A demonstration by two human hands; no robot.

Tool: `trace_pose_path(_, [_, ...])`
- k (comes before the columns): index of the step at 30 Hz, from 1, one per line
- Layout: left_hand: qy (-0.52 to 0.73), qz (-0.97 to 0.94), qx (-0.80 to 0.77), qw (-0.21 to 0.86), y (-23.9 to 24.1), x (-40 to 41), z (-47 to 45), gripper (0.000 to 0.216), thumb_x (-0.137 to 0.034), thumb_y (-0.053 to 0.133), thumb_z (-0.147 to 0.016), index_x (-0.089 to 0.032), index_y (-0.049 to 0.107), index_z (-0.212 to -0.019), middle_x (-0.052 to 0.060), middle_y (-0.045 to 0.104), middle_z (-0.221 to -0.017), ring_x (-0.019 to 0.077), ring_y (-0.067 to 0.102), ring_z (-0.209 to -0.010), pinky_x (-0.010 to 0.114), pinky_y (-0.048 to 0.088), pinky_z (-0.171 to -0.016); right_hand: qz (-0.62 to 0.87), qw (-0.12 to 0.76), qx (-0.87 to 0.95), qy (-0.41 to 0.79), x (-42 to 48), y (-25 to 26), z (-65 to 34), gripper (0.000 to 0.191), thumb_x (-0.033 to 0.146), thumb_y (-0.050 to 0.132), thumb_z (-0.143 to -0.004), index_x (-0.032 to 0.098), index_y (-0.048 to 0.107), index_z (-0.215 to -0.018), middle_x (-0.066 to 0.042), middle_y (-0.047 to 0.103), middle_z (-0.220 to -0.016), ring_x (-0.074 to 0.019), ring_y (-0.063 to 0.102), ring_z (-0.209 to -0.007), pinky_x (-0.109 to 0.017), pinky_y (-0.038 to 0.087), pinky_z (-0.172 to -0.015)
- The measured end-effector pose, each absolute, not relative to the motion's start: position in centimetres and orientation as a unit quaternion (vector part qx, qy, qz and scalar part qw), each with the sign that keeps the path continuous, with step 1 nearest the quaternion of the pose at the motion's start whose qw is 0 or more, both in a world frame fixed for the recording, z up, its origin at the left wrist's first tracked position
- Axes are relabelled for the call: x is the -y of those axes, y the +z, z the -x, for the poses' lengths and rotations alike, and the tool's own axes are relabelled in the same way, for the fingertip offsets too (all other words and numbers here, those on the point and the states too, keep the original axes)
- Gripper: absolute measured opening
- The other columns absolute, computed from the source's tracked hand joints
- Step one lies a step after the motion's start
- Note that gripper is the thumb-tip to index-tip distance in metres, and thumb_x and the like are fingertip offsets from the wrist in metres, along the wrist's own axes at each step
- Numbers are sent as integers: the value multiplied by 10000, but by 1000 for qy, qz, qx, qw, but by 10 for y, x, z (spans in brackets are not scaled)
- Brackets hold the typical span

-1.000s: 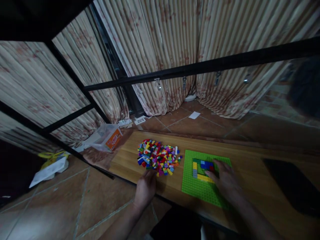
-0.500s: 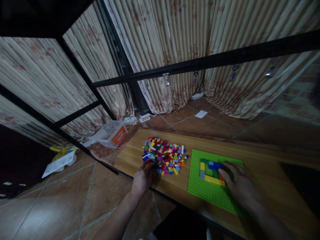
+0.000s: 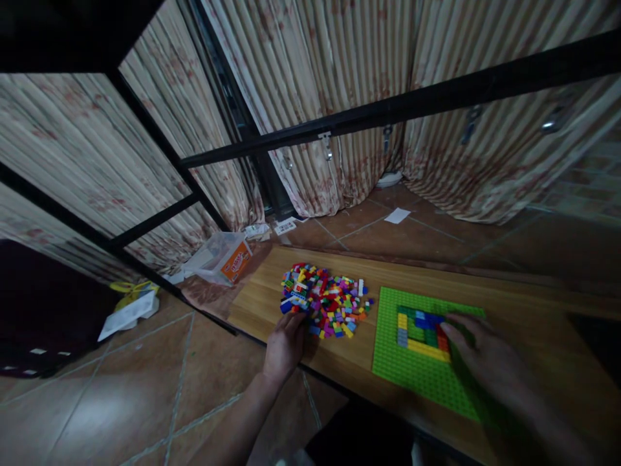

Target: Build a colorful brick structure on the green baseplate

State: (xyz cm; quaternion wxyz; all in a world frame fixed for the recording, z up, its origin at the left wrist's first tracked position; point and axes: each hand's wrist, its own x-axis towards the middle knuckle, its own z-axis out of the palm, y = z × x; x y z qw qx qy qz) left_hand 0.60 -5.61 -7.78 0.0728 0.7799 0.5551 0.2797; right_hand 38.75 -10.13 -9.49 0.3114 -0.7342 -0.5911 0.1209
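Observation:
My left hand point(image 3: 285, 346) rests at the near edge of a pile of mixed toy building bricks point(image 3: 334, 294), its fingers curled together. What they hold, if anything, is hidden. A green baseplate point(image 3: 392, 369) lies to the right of the pile, bearing a low rectangular outline of bricks. Its sides include yellow bricks point(image 3: 427, 349), blue bricks point(image 3: 427, 318) and a red brick point(image 3: 441, 338). My right hand point(image 3: 478, 349) hovers by the outline's right corner, thumb and forefinger apart beside the blue and red bricks, with nothing visible between them.
The bricks and baseplate lie on a long wooden board point(image 3: 262, 291). A clear plastic box point(image 3: 218, 259) with an orange label sits past its left end. A black metal frame point(image 3: 301, 133) crosses in front of the curtains point(image 3: 339, 71). Papers point(image 3: 398, 215) lie on the tiled floor.
My right hand has drawn back slightly from the blue bricks, showing more of the red one. My left hand stays at the pile's edge. The whole view has shifted a little.

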Motion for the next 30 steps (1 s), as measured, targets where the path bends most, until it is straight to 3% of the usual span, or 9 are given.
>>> trace_pose_path(6, [289,-766,-563,113,-74,57,-4,297,-164,455,-873,-207,632,-1108,69,646,-1102,190,623,-1017,334,528,-896,742,304,584,126,102,-91,-383,508,552,377,-857,166,650,-1042,-136,655,-1127,-293,619,-1043,-449,475,-946])
trace_pose_path(11, [323,-715,-591,187,-54,62,-12,278,-249,477,-880,-206,631,-1108,68,636,-1127,194,632,-975,333,519,-875,749,348,550,123,105,-74,-378,426,496,406,-874,194,651,-1049,-108,671,-1106,-257,642,-996,-409,499,-903])
trace_pose_path(15, [350,-676,-575,299,-45,63,-37,289,-302,522,-857,-184,644,-1091,71,659,-1064,201,633,-955,321,511,-859,714,414,551,120,108,-58,-372,357,451,429,-888,214,663,-1018,-84,680,-1078,-227,645,-981,-370,500,-890])
trace_pose_path(20, [388,-546,-526,524,-45,64,-98,351,-415,649,-753,-133,668,-962,80,680,-939,207,635,-857,321,537,-766,647,461,586,161,113,-44,-359,285,395,473,-900,229,680,-1005,-62,683,-1051,-202,637,-979,-359,490,-902])
trace_pose_path(25, [335,-430,-488,681,-34,68,-150,316,-402,741,-697,-131,686,-848,36,645,-826,119,601,-722,243,493,-708,586,448,639,218,119,-35,-348,265,301,508,-888,250,656,-1101,-52,669,-1068,-179,641,-946,-326,519,-845])
trace_pose_path(30, [290,-383,-448,754,-27,68,-168,406,-431,817,-615,-113,689,-832,16,629,-770,76,570,-656,203,428,-652,562,422,671,235,121,-32,-343,297,218,541,-871,270,633,-1149,-45,665,-1100,-167,642,-960,-309,527,-844])
